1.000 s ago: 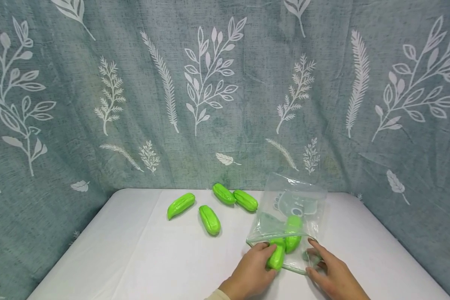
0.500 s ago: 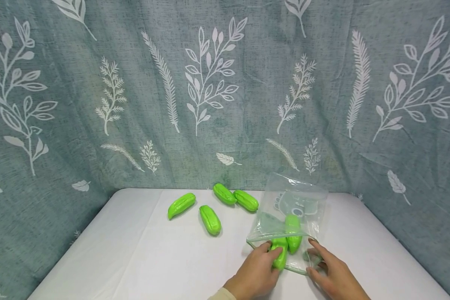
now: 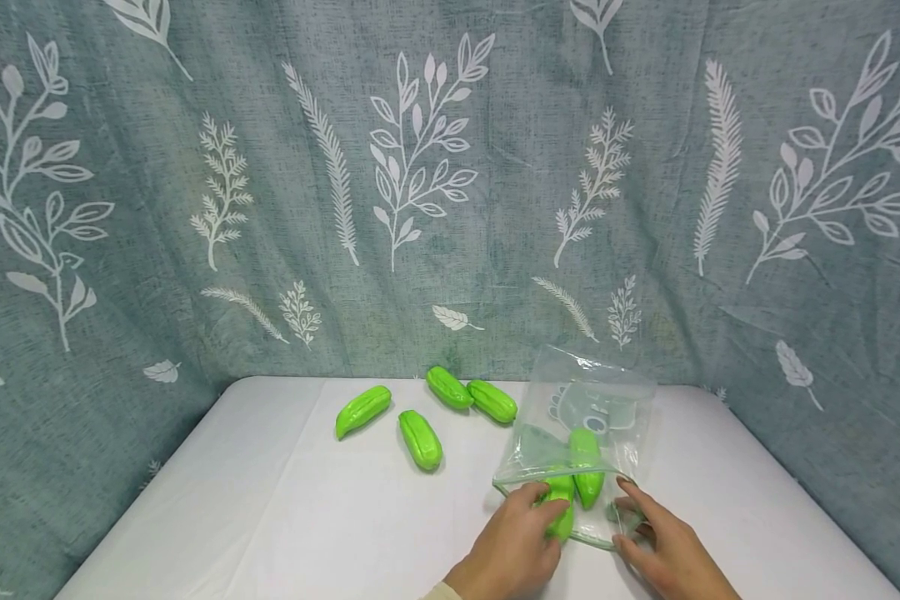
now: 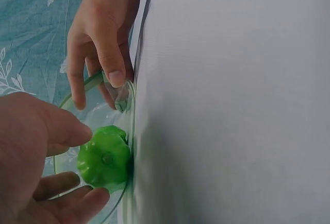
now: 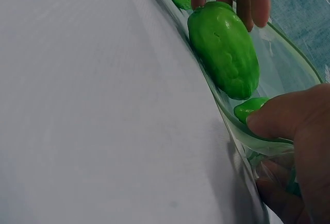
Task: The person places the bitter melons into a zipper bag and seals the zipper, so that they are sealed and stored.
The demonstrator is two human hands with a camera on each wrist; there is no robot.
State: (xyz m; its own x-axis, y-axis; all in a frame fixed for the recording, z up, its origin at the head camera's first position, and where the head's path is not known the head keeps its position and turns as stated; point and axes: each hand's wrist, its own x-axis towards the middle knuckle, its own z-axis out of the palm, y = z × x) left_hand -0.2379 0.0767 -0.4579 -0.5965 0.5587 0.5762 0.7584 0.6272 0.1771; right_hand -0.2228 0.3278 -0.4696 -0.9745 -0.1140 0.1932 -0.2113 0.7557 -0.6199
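A clear zip bag (image 3: 540,446) with a pale green rim lies at the right of the table, mouth toward me. My right hand (image 3: 663,542) pinches the right side of its rim between thumb and fingers. Inside the bag is one bright green, ridged, cucumber-like vegetable (image 3: 587,475). A second such vegetable (image 4: 105,159) lies in the mouth of the bag, its lobed end facing out. My left hand (image 3: 513,533) is at that end, thumb and fingers spread loosely around it. In the right wrist view the second vegetable (image 5: 224,51) lies across the rim.
Several more green vegetables lie on the white table (image 3: 270,500): one at left (image 3: 363,412), one nearer the middle (image 3: 420,440), and a touching pair (image 3: 470,395) at the back. A leaf-patterned curtain (image 3: 495,208) hangs behind and at both sides.
My left hand has pushed the second vegetable right and deeper into the bag mouth, and its fingers have loosened around it. My right hand has stayed in place on the rim.
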